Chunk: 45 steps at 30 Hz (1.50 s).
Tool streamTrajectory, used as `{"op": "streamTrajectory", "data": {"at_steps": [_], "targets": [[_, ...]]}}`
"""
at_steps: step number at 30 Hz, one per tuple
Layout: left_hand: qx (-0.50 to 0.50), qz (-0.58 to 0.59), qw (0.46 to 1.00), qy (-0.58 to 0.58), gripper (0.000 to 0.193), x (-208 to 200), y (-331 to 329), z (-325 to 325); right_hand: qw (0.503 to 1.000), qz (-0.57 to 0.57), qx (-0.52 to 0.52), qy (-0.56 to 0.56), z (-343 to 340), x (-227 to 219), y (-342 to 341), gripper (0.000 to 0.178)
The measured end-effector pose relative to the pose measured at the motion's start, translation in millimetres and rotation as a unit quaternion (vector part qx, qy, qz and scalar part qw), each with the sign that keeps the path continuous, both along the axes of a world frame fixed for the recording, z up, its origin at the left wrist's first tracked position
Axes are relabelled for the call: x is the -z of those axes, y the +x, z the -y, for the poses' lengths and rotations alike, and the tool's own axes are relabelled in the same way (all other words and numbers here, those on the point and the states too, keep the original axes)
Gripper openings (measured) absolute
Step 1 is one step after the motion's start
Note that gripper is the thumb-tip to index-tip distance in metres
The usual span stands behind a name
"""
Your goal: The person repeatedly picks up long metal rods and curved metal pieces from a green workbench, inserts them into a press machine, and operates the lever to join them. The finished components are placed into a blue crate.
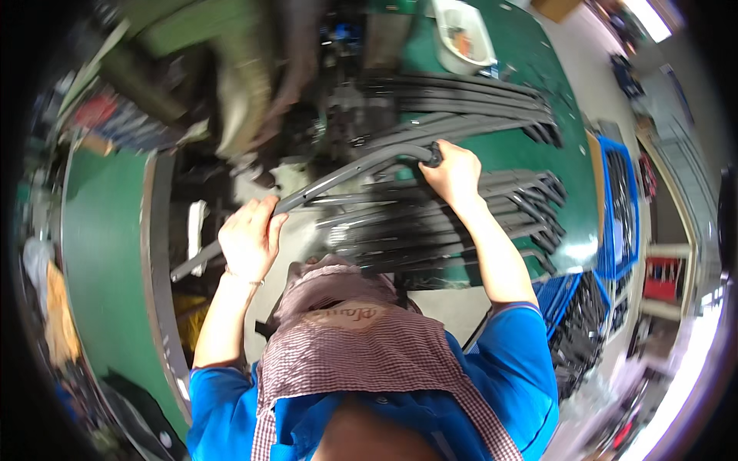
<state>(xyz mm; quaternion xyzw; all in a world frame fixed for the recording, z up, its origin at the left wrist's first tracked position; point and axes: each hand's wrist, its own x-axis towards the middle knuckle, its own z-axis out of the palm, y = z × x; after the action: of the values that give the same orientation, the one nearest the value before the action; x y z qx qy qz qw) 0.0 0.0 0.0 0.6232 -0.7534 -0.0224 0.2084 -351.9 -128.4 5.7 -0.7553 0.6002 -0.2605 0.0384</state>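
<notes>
The grey bent tube [338,178] is held in both hands, slanting across the space in front of the person from lower left to upper right, its straight part running through the left hand [250,238] and its curved end meeting the right hand [455,175]. The left hand is wrapped round the straight part, with the thumb on the near side and a length of tube sticking out beyond it to the lower left. The right hand is closed on the dark tip of the bend, fingers pointing up and to the left. The left forearm rises nearly upright from the lower edge, a thin bracelet [256,282] at its wrist; the right forearm reaches farther forward, leaning inward to the left from a blue sleeve [516,338]. Beyond and below the right hand, on the green surface [578,180], lie an upper row of grey tubes [469,94] and a lower group of similar tubes [503,206], while a white tub [447,55] stands at the far side of that surface
</notes>
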Motion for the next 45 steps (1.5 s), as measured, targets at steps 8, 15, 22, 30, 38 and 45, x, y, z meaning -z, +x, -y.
{"op": "streamTrajectory", "data": {"at_steps": [8, 15, 22, 30, 38, 45], "targets": [[-0.048, 0.034, 0.996, -0.073, 0.052, -43, 70, -19, 0.933, 0.192, -0.246, 0.182, -24, -9, 187, 0.046], [-0.024, 0.080, 0.996, 0.029, 0.037, -91, 153, 18, 0.857, 0.377, -0.282, 0.211, 4, 7, 243, 0.037], [0.072, 0.056, 0.981, 0.169, 0.028, -100, 209, 90, 0.810, 0.439, -0.130, 0.367, 24, 22, 280, 0.020], [0.060, -0.018, 0.951, 0.303, 0.030, -99, 213, 113, 0.779, 0.482, -0.109, 0.386, 21, 11, 282, 0.033], [0.072, 0.009, 0.972, 0.224, 0.031, -79, 218, 105, 0.852, 0.431, -0.157, 0.253, 20, 25, 284, 0.028], [0.037, 0.030, 0.999, -0.016, 0.040, -48, 196, 47, 0.917, 0.379, -0.016, 0.123, -5, 48, 303, 0.041]]}}
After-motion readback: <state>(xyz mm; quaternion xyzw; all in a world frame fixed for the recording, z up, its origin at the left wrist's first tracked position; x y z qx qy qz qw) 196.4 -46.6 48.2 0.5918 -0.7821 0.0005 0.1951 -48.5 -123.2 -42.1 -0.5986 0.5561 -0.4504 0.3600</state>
